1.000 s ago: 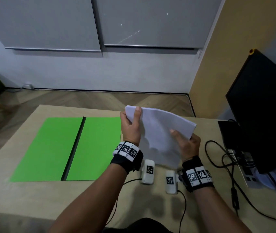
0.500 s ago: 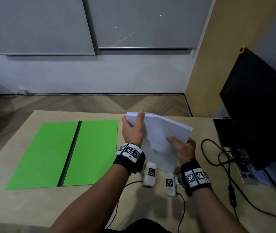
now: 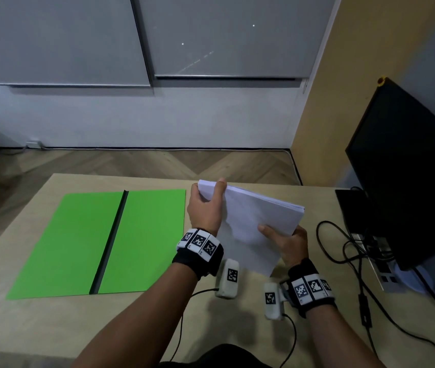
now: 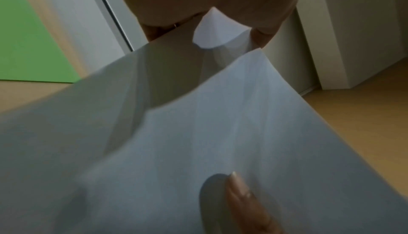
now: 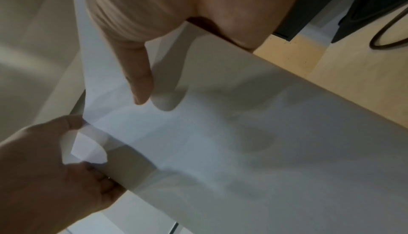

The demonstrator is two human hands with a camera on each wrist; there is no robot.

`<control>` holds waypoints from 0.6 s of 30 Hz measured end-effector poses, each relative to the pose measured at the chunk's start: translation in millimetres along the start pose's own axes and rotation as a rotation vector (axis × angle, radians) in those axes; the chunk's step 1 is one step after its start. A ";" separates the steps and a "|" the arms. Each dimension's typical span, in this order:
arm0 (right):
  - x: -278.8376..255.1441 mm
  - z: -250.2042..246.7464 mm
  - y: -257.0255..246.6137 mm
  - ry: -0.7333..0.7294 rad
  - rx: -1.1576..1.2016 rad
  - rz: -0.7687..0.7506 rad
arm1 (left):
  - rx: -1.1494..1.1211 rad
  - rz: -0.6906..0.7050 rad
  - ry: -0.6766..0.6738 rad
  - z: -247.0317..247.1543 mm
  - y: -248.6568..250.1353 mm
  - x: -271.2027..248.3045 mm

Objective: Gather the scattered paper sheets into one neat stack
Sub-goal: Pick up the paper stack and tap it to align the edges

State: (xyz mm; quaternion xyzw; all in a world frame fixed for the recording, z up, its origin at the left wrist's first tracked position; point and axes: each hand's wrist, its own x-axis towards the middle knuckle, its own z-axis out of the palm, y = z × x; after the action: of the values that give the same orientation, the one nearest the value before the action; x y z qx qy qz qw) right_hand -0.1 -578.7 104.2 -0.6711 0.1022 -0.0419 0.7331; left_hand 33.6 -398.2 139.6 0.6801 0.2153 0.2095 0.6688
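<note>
A stack of white paper sheets (image 3: 253, 221) is held up off the wooden table (image 3: 38, 322), tilted, right of centre. My left hand (image 3: 207, 208) grips its far left corner, thumb on top. My right hand (image 3: 285, 240) holds the near right edge, thumb pressed on the top sheet. In the left wrist view the paper (image 4: 220, 141) fills the frame, the sheets slightly fanned, with the right thumb (image 4: 240, 201) on it. In the right wrist view the paper (image 5: 243, 133) runs between the right thumb (image 5: 137, 73) and the left hand (image 5: 50, 164).
A green mat (image 3: 99, 243) with a black centre strip lies on the left half of the table. A black monitor (image 3: 407, 176) stands at the right with cables (image 3: 343, 251) and a small device beneath it. The floor lies beyond the far table edge.
The paper stack has flattened from a bowed curve and its edges have come closer together. Both hands kept their hold, staying in about the same place above the table.
</note>
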 end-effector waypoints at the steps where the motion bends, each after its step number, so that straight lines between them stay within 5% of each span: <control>1: -1.9 0.4 0.9 -0.010 0.004 0.008 | -0.007 0.003 -0.002 -1.1 -0.6 -0.2; 8: -4.8 4.4 6.1 -0.002 -0.008 0.042 | -0.011 0.079 -0.028 -7.8 1.0 1.0; 11: -5.4 1.4 3.9 0.009 0.020 0.029 | -0.085 0.179 -0.156 -16.4 1.9 -0.8; 18: -6.8 -1.7 4.9 -0.026 -0.039 0.013 | -0.036 -0.170 -0.582 -48.7 -36.3 25.3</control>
State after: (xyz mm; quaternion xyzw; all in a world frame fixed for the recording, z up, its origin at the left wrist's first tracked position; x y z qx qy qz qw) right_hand -7.5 -578.6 99.9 -0.6849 0.0978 -0.0264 0.7215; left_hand 25.9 -343.4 104.2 0.6790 0.0667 -0.0472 0.7295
